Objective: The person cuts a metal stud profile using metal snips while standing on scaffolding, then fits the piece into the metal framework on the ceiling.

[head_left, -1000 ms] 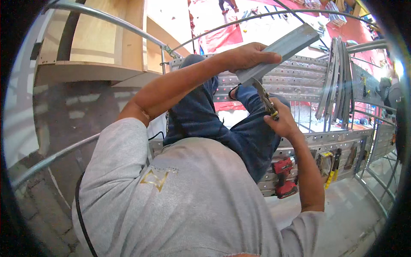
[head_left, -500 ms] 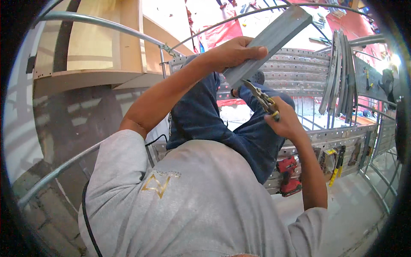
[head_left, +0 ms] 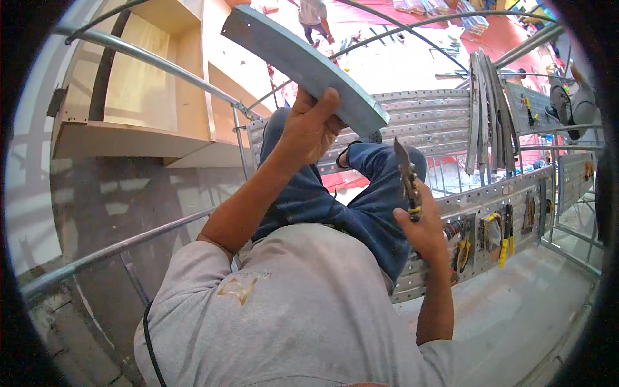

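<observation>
A long grey metal channel (head_left: 300, 61) is gripped near its lower right end by my left hand (head_left: 306, 132), the thumb pressed along its edge. It slants from upper left down toward my knees. My right hand (head_left: 422, 222) is wrapped around a pair of tin snips (head_left: 407, 171), blades pointing up. The snips are apart from the channel, just below and right of its nearer end. Whether the blades are parted is hard to make out.
Perforated metal scaffold planks (head_left: 425, 109) lie beyond my legs, with several grey metal strips (head_left: 487, 113) draped over them. Pliers (head_left: 463, 251) and yellow-handled tools (head_left: 506, 238) rest on the nearer plank at right. Scaffold rails (head_left: 155, 61) and a wooden cabinet frame (head_left: 142, 138) stand left. A person (head_left: 314, 16) is below.
The channel has swung from pointing up right to pointing up left. The snips have come away from its lower end, their blades turning more upright.
</observation>
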Demonstrator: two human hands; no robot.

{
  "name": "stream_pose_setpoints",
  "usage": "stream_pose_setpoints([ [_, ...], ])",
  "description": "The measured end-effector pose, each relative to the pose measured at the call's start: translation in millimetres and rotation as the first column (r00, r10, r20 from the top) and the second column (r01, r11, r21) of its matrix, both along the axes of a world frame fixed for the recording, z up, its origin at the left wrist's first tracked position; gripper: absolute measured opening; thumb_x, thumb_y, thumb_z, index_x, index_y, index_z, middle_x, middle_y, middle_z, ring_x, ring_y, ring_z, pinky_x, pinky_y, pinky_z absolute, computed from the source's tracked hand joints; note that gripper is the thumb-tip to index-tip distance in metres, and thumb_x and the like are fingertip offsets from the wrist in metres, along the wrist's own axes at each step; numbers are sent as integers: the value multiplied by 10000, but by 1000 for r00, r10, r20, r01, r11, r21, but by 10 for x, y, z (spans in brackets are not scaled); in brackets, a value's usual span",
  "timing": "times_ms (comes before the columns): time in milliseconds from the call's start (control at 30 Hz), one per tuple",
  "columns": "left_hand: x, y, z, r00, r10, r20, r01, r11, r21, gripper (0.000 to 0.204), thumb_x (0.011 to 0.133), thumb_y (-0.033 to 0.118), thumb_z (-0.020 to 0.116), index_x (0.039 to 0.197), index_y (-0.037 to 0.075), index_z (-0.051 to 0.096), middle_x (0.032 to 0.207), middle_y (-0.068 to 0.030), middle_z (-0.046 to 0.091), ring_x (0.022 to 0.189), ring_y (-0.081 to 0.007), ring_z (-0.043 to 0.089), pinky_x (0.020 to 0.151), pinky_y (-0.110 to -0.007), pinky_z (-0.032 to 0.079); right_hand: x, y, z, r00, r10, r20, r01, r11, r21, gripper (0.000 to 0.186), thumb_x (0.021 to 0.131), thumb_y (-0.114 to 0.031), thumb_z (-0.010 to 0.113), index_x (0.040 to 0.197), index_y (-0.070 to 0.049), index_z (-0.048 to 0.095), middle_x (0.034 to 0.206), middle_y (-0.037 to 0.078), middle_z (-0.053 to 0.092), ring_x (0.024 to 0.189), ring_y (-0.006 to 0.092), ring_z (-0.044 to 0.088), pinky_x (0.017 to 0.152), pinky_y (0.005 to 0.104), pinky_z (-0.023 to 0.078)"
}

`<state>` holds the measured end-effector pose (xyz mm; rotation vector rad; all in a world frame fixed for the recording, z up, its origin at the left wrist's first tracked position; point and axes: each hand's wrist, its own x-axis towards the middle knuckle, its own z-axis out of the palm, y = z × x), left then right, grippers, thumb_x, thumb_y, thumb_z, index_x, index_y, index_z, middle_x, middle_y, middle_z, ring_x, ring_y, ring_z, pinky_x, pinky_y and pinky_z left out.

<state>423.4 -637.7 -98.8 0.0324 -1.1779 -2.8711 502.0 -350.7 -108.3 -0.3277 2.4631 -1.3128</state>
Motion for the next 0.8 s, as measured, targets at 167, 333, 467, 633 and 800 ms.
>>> stream_pose_setpoints([
  [167, 170, 82, 76, 999, -14, -45, 14, 1000, 4, 352, 1041, 179, 543, 1362, 197, 399, 1193, -34, 575, 1092, -218, 636, 888, -440, 590, 82, -101, -4, 997, 20, -71, -20, 1000, -8, 650, 841, -183, 706, 1397, 15, 434, 1256, 237, 570, 1185, 398, 566, 1028, 426, 434],
  [333, 312, 147, 38, 1000, 15, -3, -15, 991, -131, 394, 1030, 187, 573, 1364, 195, 364, 1208, -27, 536, 1090, -192, 597, 859, -392, 569, 125, -149, -29, 998, 0, -69, 2, 1000, 31, 667, 849, -220, 719, 1402, 15, 427, 1272, 248, 560, 1205, 406, 556, 1044, 436, 426],
  [467, 354, 161, -10, 1000, -18, 14, 21, 952, -304, 432, 1027, 221, 584, 1368, 147, 329, 1220, -34, 490, 1091, -171, 551, 825, -364, 548, 152, -130, -196, 999, 32, -3, -32, 999, 24, 683, 859, -215, 717, 1420, 21, 407, 1299, 254, 548, 1231, 410, 542, 1071, 437, 412],
  [633, 329, 201, -41, 998, -16, 56, 40, 890, -454, 443, 1046, 269, 545, 1383, 109, 305, 1221, -78, 478, 1096, -194, 549, 836, -370, 554, 75, -71, -369, 998, 61, -11, -62, 998, -33, 729, 846, -170, 721, 1449, 33, 365, 1347, 253, 518, 1277, 408, 509, 1091, 442, 397],
  [800, 276, 212, -142, 999, -22, 23, 31, 848, -528, 445, 1050, 285, 536, 1383, 102, 304, 1220, -90, 480, 1111, -207, 549, 859, -379, 557, 64, -81, -395, 999, 34, -19, -34, 999, -20, 742, 795, -54, 681, 1456, 29, 353, 1340, 267, 511, 1265, 432, 507, 1086, 457, 400],
])
